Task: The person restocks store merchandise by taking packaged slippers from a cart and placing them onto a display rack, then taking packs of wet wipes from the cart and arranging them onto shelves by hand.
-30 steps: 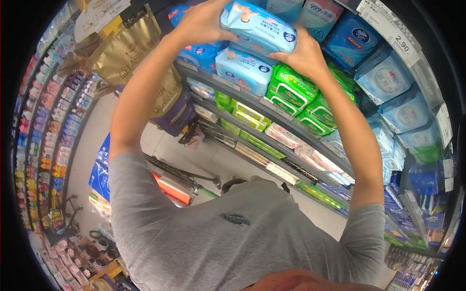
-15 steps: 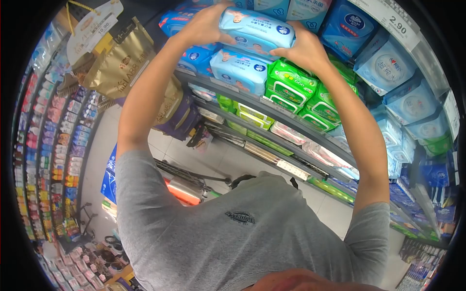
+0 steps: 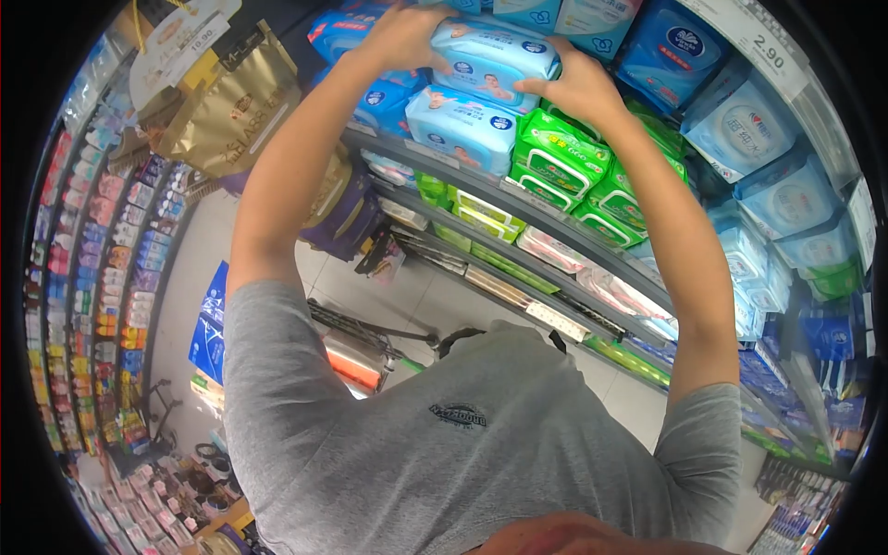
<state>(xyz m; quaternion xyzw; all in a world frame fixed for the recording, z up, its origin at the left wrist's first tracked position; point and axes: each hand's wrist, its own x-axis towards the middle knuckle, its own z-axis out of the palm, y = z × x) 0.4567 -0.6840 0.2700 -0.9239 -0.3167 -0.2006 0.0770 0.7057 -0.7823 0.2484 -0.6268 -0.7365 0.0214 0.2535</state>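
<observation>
- Soft pack of baby wipes (image 3: 498,63), light blue, Vinda label, baby picture on the near side: one, between the two hands, directly above a matching light-blue pack (image 3: 461,127) at the shelf front. Whether its weight is borne by the lower pack cannot be told.
- Left hand (image 3: 404,39): clamped on the left end of the upper pack, thumb toward the near side; some fingers hidden.
- Right hand (image 3: 583,85): clamped on the right end, thumb along the near face; fingertips behind not visible.
- Neighbours, left: deeper-blue packs (image 3: 380,104), beside the light-blue pair.
- Neighbours, right: green wipes packs (image 3: 562,151), stacked, just beside the lower light-blue pack and beneath the right hand.
- Shelf edge (image 3: 432,154), grey: runs below the front row.
- Surroundings: gold bag (image 3: 231,109) hanging at left; price label (image 3: 770,54), marked 2.90, at upper right.
- Handling note, grip: the wrapper looks soft, so even, moderate pressure from both ends should serve; a hard squeeze could buckle the middle.
- Handling note, attitude: both ends are best moved together, with the long side parallel to the lower pack.
- Handling note, clearance: the right fingers are best kept above the green stack, and the left wrist off the deeper-blue packs, lest either be dragged out of line.
</observation>
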